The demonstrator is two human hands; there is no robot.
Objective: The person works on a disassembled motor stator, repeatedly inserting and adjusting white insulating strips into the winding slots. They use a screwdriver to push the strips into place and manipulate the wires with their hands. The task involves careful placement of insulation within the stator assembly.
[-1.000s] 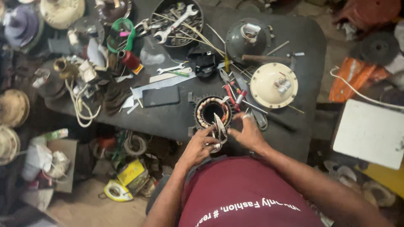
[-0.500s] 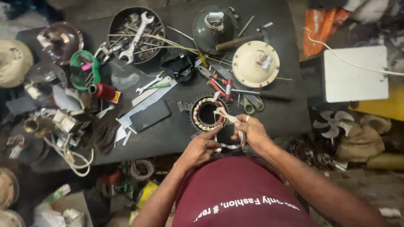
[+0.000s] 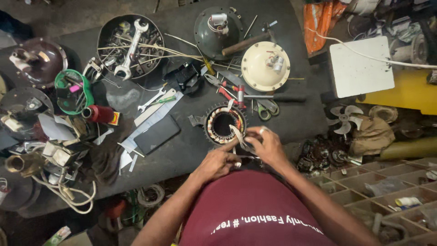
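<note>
Scanning from the left, I see a dark domed housing (image 3: 38, 61) at the far left edge of the dark workbench (image 3: 182, 146), with a green ring (image 3: 73, 91) and a red thread spool (image 3: 98, 114) just right of it. Farther back sits a round metal pan (image 3: 107, 34) holding spanners. A black flat phone-like slab (image 3: 157, 134) lies near the bench centre, beside a white strip.

The wound stator (image 3: 223, 124), a toothed ring with copper coils, rests on the bench near its front edge, directly ahead of me. My left hand (image 3: 218, 161) is at the stator's near rim, fingers curled and index extended onto the ring. My right hand (image 3: 268, 146) is just right of it, fingers pinched closed on a pale insulation strip (image 3: 237, 135) that lies across the stator's near edge. The two hands touch.

Beyond the stator lie red-handled pliers (image 3: 230, 93) and green-handled scissors (image 3: 264, 109). A cream round cover (image 3: 265, 66) sits farther right, a hammer (image 3: 248, 42) behind it. A white board (image 3: 359, 68) lies off the bench at far right.
</note>
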